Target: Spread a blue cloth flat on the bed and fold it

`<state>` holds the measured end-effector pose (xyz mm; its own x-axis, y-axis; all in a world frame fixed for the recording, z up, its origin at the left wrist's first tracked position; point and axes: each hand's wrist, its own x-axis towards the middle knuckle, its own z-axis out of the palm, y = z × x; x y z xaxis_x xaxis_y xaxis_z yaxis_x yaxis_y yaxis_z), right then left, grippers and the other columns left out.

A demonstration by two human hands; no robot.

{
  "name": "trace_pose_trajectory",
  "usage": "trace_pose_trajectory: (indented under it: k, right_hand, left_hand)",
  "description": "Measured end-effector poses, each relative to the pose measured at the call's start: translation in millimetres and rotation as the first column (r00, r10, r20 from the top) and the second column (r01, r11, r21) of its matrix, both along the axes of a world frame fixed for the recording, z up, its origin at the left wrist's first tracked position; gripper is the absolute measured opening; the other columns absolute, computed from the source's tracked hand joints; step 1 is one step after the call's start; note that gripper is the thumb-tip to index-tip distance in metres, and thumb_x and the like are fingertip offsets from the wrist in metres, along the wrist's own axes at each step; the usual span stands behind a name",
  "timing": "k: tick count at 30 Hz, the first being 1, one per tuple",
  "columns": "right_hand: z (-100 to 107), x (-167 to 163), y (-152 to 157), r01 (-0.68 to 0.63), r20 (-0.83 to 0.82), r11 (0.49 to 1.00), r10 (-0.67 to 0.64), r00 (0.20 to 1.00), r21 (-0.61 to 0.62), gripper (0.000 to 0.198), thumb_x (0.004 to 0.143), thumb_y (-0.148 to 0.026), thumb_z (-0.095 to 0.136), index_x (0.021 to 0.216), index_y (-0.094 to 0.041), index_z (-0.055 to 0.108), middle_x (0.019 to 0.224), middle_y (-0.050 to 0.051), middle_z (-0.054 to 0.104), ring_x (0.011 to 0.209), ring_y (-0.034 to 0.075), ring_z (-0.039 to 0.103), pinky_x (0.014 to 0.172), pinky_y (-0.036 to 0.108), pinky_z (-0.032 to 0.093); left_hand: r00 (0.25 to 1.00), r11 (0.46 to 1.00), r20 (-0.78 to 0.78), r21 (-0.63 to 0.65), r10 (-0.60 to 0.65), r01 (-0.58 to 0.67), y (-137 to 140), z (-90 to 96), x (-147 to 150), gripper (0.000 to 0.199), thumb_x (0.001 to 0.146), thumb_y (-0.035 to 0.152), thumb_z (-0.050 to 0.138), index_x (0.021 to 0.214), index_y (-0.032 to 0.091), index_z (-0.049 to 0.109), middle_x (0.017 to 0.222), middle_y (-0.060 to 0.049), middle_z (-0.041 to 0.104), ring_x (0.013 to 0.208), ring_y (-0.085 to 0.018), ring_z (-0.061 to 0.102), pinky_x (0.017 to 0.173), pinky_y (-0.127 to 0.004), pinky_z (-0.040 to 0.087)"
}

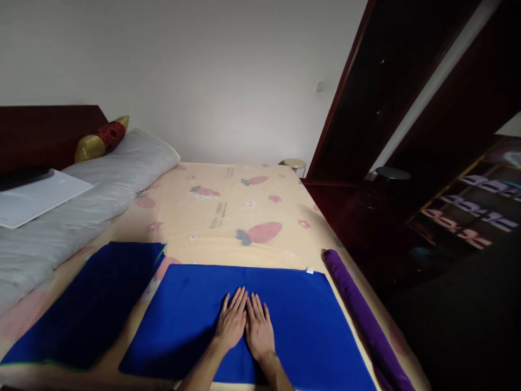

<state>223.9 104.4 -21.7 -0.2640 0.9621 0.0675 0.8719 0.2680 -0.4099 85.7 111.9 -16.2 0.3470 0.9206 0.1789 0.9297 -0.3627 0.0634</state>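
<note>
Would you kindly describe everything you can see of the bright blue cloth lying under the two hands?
The bright blue cloth is a plain, roughly rectangular piece of smooth fabric, spread flat on the patterned bed sheet. A small white tag shows at its far right corner. The left hand and right hand lie flat on its middle, side by side, fingers pointing away. A darker blue cloth lies to its left, a purple roll along its right edge.

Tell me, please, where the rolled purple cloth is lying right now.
The rolled purple cloth lies along the bed's right edge, just right of the blue cloth under both hands.
</note>
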Motion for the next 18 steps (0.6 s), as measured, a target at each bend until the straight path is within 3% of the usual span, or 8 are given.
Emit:
trace_pose_trajectory:
  k: [6,11,15,18]
  right_hand:
    - [3.6,-2.1,44.8,-0.076,0.013,0.997,0.075,0.997,0.022,0.053,0.091,-0.037,0.027,0.142,-0.023,0.021,0.153,0.006,0.032,0.144,0.020,0.028,0.119,0.045,0.032]
    - [6.7,6.5,85.4,-0.103,0.058,0.994,0.101,0.993,0.031,0.054,0.092,-0.042,0.026,0.143,-0.030,0.015,0.155,0.004,0.029,0.145,0.019,0.028,0.118,0.047,0.032]
    - [8.2,64.3,104.9,0.010,0.114,1.000,-0.011,0.993,0.009,0.056,0.091,-0.047,0.024,0.144,-0.030,0.019,0.156,0.006,0.030,0.145,0.019,0.027,0.118,0.047,0.030]
    - [7.2,132.7,104.6,0.154,0.174,0.988,-0.154,0.973,0.009,0.058,0.090,-0.050,0.023,0.144,-0.030,0.020,0.157,0.006,0.032,0.146,0.019,0.025,0.120,0.047,0.026]
  left_hand:
    - [1.000,0.997,0.020,-0.072,0.000,0.001,45.3,5.5,-5.7,0.059,0.092,0.025,0.024,0.146,0.027,0.000,0.156,-0.002,0.035,0.143,-0.016,0.033,0.115,-0.046,0.032]
    - [0.999,0.996,0.041,-0.085,0.031,-0.027,76.2,13.2,-14.3,0.056,0.094,0.034,0.023,0.146,0.030,0.003,0.157,-0.001,0.033,0.144,-0.016,0.031,0.115,-0.045,0.031]
    - [1.000,0.995,0.000,-0.102,0.022,-0.022,84.1,17.1,-61.4,0.056,0.093,0.042,0.026,0.145,0.037,0.006,0.158,0.002,0.030,0.145,-0.014,0.028,0.117,-0.040,0.027]
    - [0.985,0.976,-0.049,-0.132,0.166,-0.171,78.2,17.8,-118.8,0.056,0.092,0.048,0.027,0.145,0.038,0.011,0.158,0.002,0.030,0.146,-0.016,0.027,0.117,-0.043,0.027]
